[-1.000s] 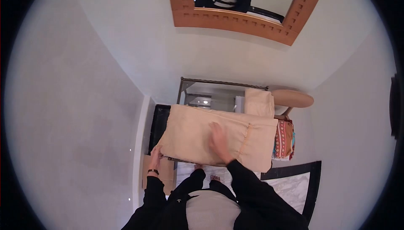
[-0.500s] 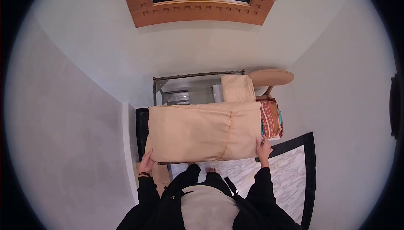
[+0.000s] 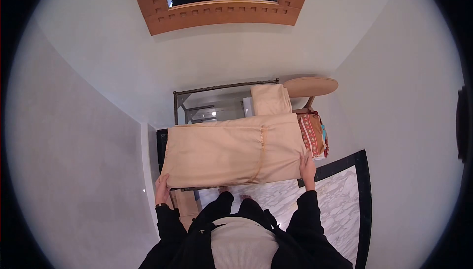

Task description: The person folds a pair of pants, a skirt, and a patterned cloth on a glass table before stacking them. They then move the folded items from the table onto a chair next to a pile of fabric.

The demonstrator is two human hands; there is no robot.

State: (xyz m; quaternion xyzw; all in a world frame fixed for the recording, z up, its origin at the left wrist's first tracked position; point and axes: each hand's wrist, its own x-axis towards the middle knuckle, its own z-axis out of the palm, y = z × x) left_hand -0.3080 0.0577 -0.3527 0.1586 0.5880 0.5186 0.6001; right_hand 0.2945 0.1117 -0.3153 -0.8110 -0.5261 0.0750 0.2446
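Note:
A large folded beige cloth (image 3: 217,153) lies across the front of a metal-framed table, with a gathered seam running down its right part. My left hand (image 3: 162,188) grips its lower left corner, thumb on top and the other fingers partly hidden. At the lower right corner, my right hand (image 3: 307,166) pinches the edge of the same cloth. Behind it, a smaller folded beige cloth (image 3: 271,99) rests on the right part of the table.
The dark metal frame (image 3: 224,87) shows behind the cloths. To the right are a round-topped wooden chair (image 3: 311,86) and patterned folded fabric (image 3: 311,133). A wood-framed mirror (image 3: 221,14) hangs above. Cardboard (image 3: 186,204) lies low on the left.
The view has shifted and tilted slightly. My left hand has moved a little outward at the cloth's corner, and my right hand now sits closer over its right edge.

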